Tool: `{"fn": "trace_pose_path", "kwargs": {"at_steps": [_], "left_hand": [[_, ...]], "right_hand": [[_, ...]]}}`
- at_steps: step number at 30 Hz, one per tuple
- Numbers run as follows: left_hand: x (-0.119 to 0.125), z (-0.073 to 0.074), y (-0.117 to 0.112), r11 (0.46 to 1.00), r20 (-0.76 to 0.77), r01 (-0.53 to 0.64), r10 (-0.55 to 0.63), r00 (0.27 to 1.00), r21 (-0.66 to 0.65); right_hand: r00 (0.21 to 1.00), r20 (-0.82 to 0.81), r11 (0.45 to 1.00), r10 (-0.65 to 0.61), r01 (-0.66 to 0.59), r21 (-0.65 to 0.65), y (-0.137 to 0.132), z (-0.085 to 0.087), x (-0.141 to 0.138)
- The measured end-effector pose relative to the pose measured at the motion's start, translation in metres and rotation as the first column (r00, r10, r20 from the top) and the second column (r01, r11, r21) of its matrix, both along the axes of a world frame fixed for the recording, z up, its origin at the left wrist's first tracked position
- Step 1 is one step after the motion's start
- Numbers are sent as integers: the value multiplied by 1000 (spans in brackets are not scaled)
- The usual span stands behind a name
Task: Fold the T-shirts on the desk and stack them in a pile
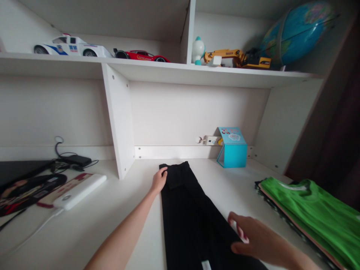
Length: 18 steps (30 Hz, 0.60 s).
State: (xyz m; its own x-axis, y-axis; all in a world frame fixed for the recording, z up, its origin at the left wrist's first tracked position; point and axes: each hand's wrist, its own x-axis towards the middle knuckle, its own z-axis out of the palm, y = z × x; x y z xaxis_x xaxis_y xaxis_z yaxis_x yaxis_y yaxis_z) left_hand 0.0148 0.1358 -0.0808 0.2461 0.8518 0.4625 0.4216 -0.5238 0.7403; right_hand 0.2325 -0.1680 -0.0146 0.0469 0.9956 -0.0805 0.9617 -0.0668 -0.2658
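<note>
A pair of black trousers (185, 210) lies lengthwise on the white desk, one end toward the back panel. A small white tag (206, 265) shows on them near the bottom of the view. My left hand (159, 180) is at the far left corner of the trousers, its fingers closed over the fabric edge; the thumb is not clearly visible. Over the right edge, nearer to me, my right hand (253, 237) is held with fingers curved and apart from the thumb, slightly blurred. No fabric shows between its fingers.
Right of the trousers sits a stack of folded clothes with a green T-shirt (317, 206) on top. A blue desk calendar (235, 155) stands at the back. On the left lie a white power strip (81, 192) and a black adapter (80, 160). Toys and a globe (298, 33) fill the shelf.
</note>
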Motion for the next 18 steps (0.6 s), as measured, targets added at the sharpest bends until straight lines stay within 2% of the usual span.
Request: {"fn": "trace_pose_path", "kwargs": {"at_steps": [2, 5, 8, 11, 14, 16, 18], "left_hand": [[0, -1, 0, 1000, 3, 2, -2, 1000, 10], [-1, -1, -1, 1000, 18, 21, -22, 1000, 17], [-1, -1, 0, 999, 25, 40, -40, 999, 5], [0, -2, 0, 999, 23, 48, -48, 999, -7], [0, -2, 0, 999, 23, 43, -43, 999, -12], [0, -2, -1, 999, 17, 29, -29, 999, -18], [-1, -2, -2, 999, 9, 15, -15, 1000, -29]], "right_hand": [[996, 90, 988, -9, -5, 154, -17, -20, -7], [973, 231, 924, 16, -103, 369, -30, -46, -10], [947, 321, 864, 30, -186, 468, -33, -56, -9], [963, 267, 847, 27, -164, 505, -31, -44, -11], [997, 78, 863, -11, -30, 504, -29, -18, -26], [997, -69, 893, -31, 58, 445, -29, -4, -40], [987, -159, 946, 8, 44, 321, -29, 2, -54]]}}
